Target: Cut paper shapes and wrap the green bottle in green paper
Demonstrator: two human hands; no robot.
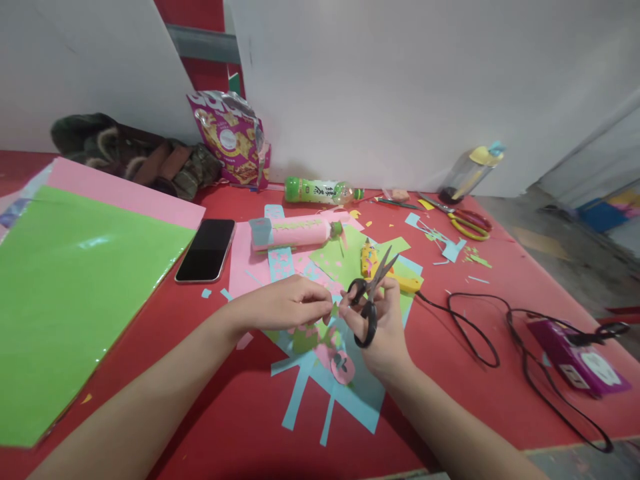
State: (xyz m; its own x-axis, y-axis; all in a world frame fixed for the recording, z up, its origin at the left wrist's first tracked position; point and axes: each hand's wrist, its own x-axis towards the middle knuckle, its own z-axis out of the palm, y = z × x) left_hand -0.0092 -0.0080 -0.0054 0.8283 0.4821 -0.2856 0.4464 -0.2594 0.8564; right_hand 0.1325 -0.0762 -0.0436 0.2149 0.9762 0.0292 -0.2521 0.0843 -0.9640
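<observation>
My right hand [387,327] holds a pair of scissors [371,310] with black handles, the blades slightly parted and pointing up and away. My left hand [293,303] is closed in a pinch, its fingertips close to the right thumb. A bit of green paper [335,309] shows between the two hands; which fingers grip it is hard to tell. Beneath them lie cut pieces of pink and green paper and a pink paper disc [343,367] on a blue sheet [361,398]. Just beyond is a yellow glue gun [403,283]. A pink paper-wrapped bottle [300,232] lies behind the left hand.
On the red table [230,413] are a phone [206,251], green sheets in a clear sleeve [90,280], a green-labelled bottle [320,192], a snack bag [230,137] and larger scissors [470,223]. A black cord [470,327] loops beside a purple box [577,357] at right.
</observation>
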